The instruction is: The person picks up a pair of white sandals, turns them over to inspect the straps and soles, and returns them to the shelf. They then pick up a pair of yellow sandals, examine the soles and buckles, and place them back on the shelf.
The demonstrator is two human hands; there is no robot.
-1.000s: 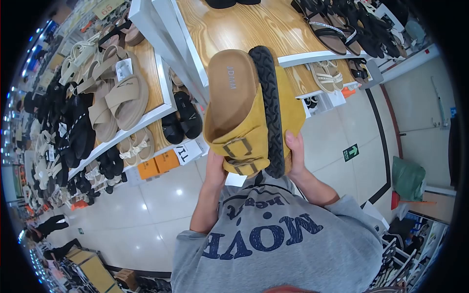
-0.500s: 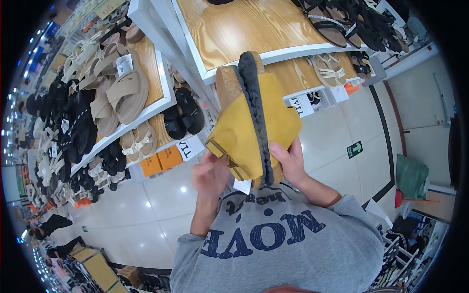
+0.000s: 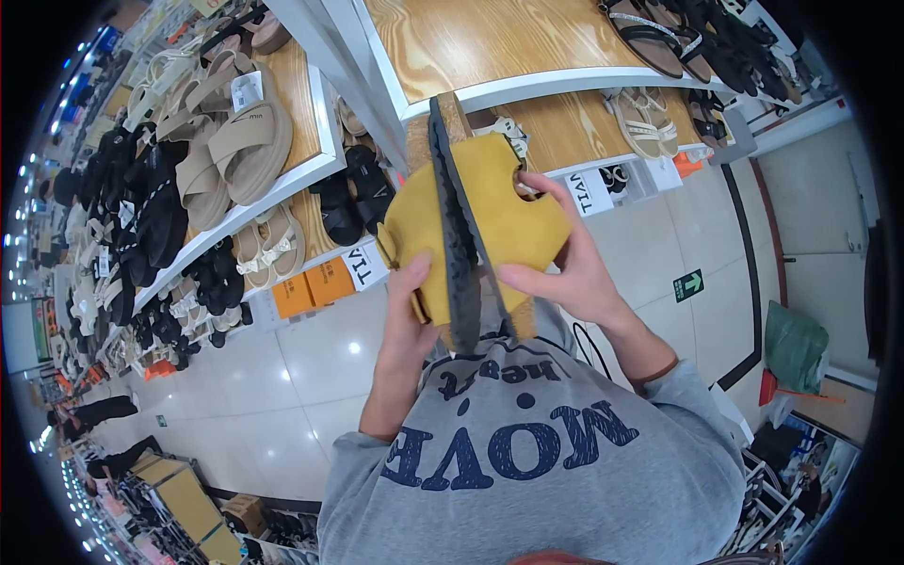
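Observation:
I hold a pair of mustard-yellow suede sandals (image 3: 490, 212) with black treaded soles, pressed sole to sole and seen edge-on in front of my chest. My left hand (image 3: 411, 301) grips the left sandal from below, thumb on its yellow upper. My right hand (image 3: 565, 268) clasps the right sandal, fingers curled over its strap and into an opening. Both hands are closed on the pair.
Wooden display shelves (image 3: 490, 47) with white edges stand ahead, holding beige sandals (image 3: 235, 141) at left and black strappy sandals (image 3: 697, 42) at right. Orange shoe boxes (image 3: 311, 287) sit under the shelf. Glossy tiled floor (image 3: 301, 377) spreads below; a green bag (image 3: 791, 344) lies right.
The sandals have turned from showing a footbed to edge-on and dropped closer to my chest. My right hand moved up over the right sandal's strap; my left hand closed on the left one.

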